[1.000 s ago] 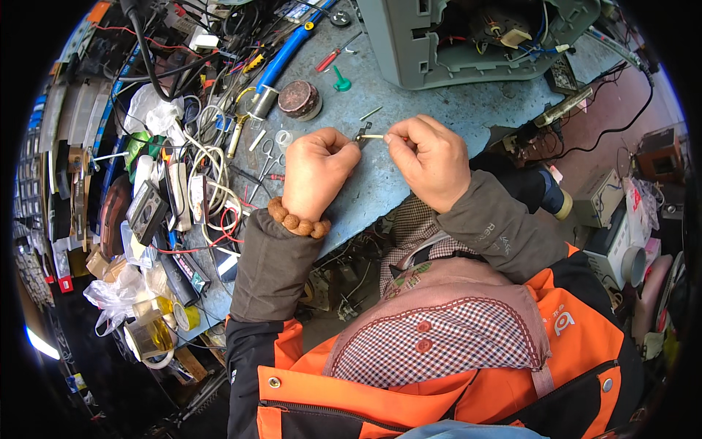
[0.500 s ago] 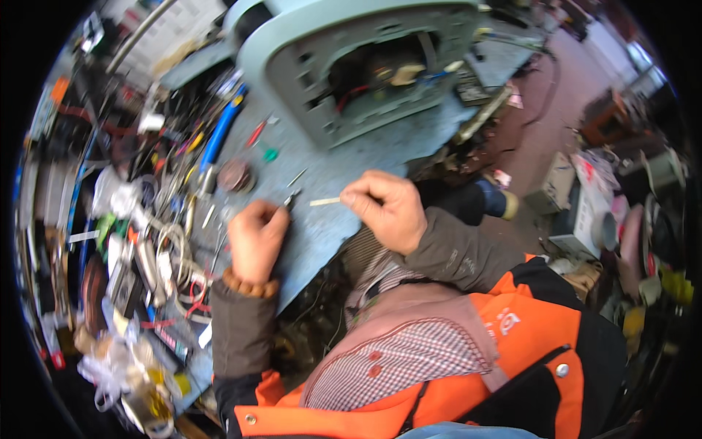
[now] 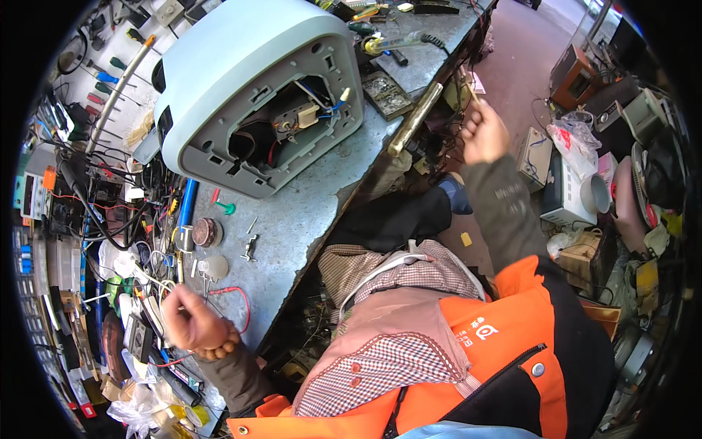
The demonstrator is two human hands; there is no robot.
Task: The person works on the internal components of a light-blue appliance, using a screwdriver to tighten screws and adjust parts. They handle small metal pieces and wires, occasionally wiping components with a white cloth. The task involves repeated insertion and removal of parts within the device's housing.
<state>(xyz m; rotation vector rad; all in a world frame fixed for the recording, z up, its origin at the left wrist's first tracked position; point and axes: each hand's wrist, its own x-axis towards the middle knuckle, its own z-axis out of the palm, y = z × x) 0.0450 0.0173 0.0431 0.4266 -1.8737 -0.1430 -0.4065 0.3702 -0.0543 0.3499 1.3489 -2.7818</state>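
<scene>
Head view, going from the left edge: I am keeping my left hand (image 3: 191, 322) low at the lower left of the frame, over the tangle of wires (image 3: 131, 285) and small tools on the grey workbench (image 3: 307, 212). Its fingers are curling in narrowly, but I cannot tell whether they are pinching anything. Just right of it a red lead (image 3: 232, 304) is looping on the bench, and above that a small round brown part (image 3: 206, 232), a pale disc (image 3: 216, 267) and a little metal bracket (image 3: 251, 247) are lying apart from one another.

In the upper middle the pale green appliance housing (image 3: 241, 80) is lying tilted with its underside open, red, blue and white wiring showing inside the cavity.

At the upper right my right hand (image 3: 484, 132) is lifting off past the bench edge, well apart from the housing, fingers closing narrowly on a thin pale stick-like piece (image 3: 470, 91); it is blurred, so I cannot name it.

I am judging this as a pause in wiring work on the open housing: both hands are away from it, and the next move is calling for bringing them back to the cavity.

Far right, on the floor, a white box-shaped unit (image 3: 567, 194), a brown cardboard carton (image 3: 585, 256) and a crumpled white bag with red print (image 3: 574, 139) are standing close together.
</scene>
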